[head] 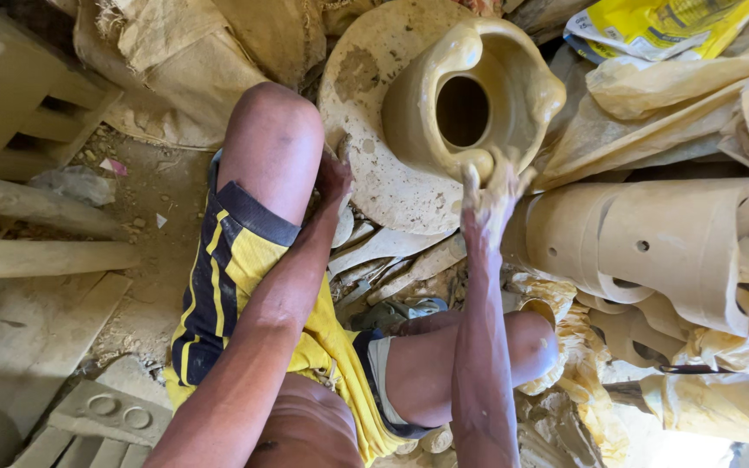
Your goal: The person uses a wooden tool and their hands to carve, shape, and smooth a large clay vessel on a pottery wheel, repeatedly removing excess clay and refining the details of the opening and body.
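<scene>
Hiding left hand (336,178) fingertips behind clay pot (470,95)

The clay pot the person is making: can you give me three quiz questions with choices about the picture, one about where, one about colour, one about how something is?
1. Where does the clay pot sit?
A. on a round disc
B. on the person's knee
C. in a yellow bag

2. What colour are the shorts?
A. red and white
B. yellow and dark blue
C. plain green

3. How is the right hand?
A. clean and dry
B. inside a glove
C. coated in wet clay

Answers: 1 A, the disc lies under the pot. 2 B, yellow cloth with dark stripes. 3 C, pale clay covers its fingers against the pot; the left hand rests at the disc's edge.
</scene>
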